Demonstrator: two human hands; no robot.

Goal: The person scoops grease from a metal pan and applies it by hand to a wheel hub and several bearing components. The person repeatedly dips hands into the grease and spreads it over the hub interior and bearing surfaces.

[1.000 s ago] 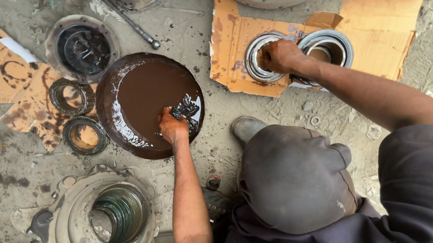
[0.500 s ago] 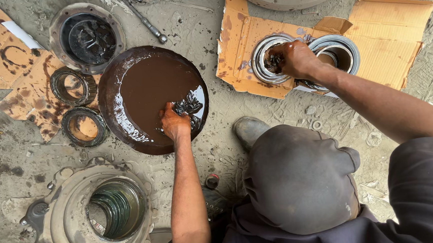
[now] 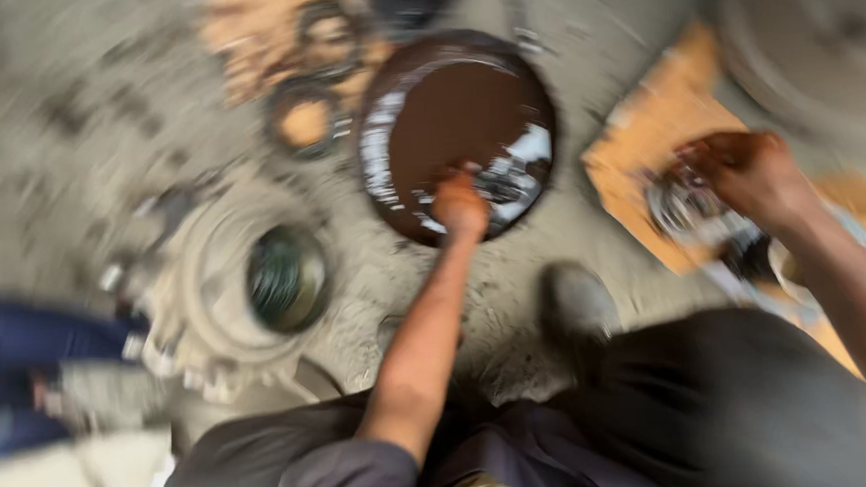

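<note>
The whole view is smeared by motion. A round dark pan [image 3: 379, 141] holds brown liquid. My left hand [image 3: 461, 204] reaches into its near side, fingers curled on a shiny metal part [image 3: 518, 183] lying in the liquid. My right hand [image 3: 749, 169] is to the right, closed over a silvery metal ring [image 3: 676, 207] that lies on a sheet of brown cardboard [image 3: 637, 141]. A second, larger ring shows blurred just under my right wrist.
A big grey hub housing [image 3: 205, 287] with a dark bore stands on the dirty concrete floor at left. Dark rings [image 3: 306, 126] lie on cardboard behind it. My shoe [image 3: 577, 300] rests below the pan. A large round grey part [image 3: 801, 40] fills the upper right; blue cloth [image 3: 19, 349] is at far left.
The camera has swung and tilted, so everything slides right and blurs. Both hands stay at the same things: left in the pan, right on the ring.
</note>
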